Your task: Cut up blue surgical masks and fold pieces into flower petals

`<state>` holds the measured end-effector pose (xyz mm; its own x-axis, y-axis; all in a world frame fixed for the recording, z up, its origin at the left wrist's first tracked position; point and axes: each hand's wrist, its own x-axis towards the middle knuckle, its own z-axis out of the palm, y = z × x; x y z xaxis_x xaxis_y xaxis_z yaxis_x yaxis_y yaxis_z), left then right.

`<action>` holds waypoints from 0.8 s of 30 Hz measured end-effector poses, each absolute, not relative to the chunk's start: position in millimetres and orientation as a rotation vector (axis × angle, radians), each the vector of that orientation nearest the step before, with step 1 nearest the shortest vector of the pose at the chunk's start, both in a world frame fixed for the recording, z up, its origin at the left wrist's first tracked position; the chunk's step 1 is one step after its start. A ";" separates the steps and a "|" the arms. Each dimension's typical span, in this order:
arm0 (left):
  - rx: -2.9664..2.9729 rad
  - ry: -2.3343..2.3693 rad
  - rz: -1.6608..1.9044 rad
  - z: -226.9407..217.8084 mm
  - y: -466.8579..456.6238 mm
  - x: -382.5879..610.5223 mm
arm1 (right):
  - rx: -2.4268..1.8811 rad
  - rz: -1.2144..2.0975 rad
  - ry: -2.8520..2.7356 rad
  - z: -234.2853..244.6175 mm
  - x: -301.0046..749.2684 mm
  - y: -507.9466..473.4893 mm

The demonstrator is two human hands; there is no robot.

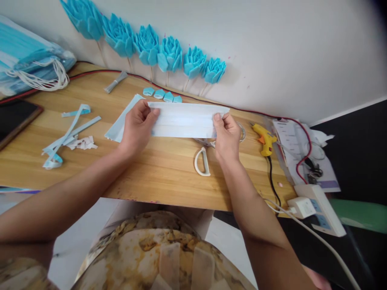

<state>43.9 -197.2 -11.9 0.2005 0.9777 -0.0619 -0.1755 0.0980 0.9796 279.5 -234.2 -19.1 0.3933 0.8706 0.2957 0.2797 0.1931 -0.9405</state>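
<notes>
A pale white-blue face mask sheet (186,119) is stretched flat between my two hands above the wooden table (145,173). My left hand (137,127) pinches its left end, fingers curled over the edge. My right hand (226,135) pinches the right end with thumb and fingers. Another light blue mask piece (119,123) lies on the table under my left hand. Small folded blue petals (163,95) sit in a row just behind the sheet.
Blue flowers made of mask fabric (148,42) lean on the wall. A stack of masks (28,60) lies far left, cut strips (65,135) nearby. White scissors handle (202,161), yellow glue gun (264,139), power strip (320,207) and papers sit right.
</notes>
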 end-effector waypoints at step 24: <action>0.826 0.624 1.007 -4.5 -204.6 53.1 | -1.258 1.049 -0.717 -17.0 271.8 -240.3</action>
<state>53.1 -204.6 -4.5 0.4120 0.9077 -0.0797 -0.4758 0.2889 0.8307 271.8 -240.3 -17.0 0.3857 0.9160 -0.1101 -0.2300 -0.0200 -0.9730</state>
